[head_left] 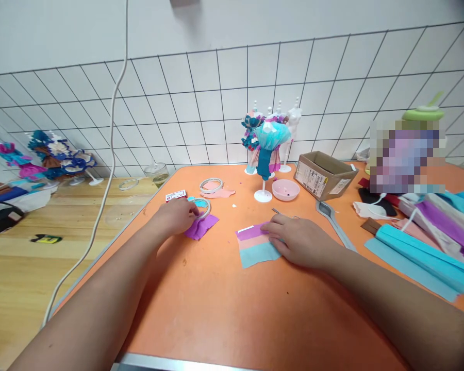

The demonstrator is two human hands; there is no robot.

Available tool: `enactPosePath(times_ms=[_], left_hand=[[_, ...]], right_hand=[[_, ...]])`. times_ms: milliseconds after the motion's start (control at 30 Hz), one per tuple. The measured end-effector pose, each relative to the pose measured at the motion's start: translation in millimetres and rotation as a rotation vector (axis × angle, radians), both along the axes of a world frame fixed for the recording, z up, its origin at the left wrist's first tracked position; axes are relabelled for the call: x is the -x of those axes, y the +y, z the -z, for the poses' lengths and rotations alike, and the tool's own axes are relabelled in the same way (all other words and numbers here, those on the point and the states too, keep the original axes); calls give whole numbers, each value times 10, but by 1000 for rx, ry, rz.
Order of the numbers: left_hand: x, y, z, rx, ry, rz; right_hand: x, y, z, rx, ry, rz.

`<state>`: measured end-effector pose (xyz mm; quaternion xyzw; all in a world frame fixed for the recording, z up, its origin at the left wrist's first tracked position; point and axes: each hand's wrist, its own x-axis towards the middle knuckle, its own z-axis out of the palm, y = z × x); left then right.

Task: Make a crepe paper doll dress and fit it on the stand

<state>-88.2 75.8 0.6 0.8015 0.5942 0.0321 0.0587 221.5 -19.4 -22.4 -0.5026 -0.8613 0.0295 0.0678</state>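
Note:
My left hand [178,215] is closed at the left edge of a narrow white tape roll [205,208], its fingers curled and partly hidden. Under the roll lie pieces of purple crepe paper [203,226] and bright blue paper. My right hand [297,239] has its fingers and thumb on the right side of a crepe paper piece striped purple, peach and light blue [255,248]. A thin white strip [245,229] lies along its purple band. Behind this hand a slim metal tip [275,211] pokes out; the rest of that tool is mostly hidden.
Farther back are another tape roll [211,184], small dress forms [272,136], a pink bowl [285,190] and a cardboard box [325,172]. A grey tool [336,226] and folded crepe paper [421,257] lie right. A white cable [110,170] hangs left.

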Motion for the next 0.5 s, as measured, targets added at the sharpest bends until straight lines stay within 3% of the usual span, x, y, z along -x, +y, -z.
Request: enactPosePath(times_ms=[133, 333, 433, 500], left_hand=[[153, 102, 49, 66, 61, -25], [90, 170, 56, -28, 11, -73], [-2, 72, -56, -118, -258, -69], [-97, -65, -144, -213, -521, 43]], right_hand=[[11, -5, -31, -21, 18, -20], [23, -13, -57, -51, 32, -36], [25, -22, -59, -140, 103, -12], [31, -35, -69, -218, 224, 32]])
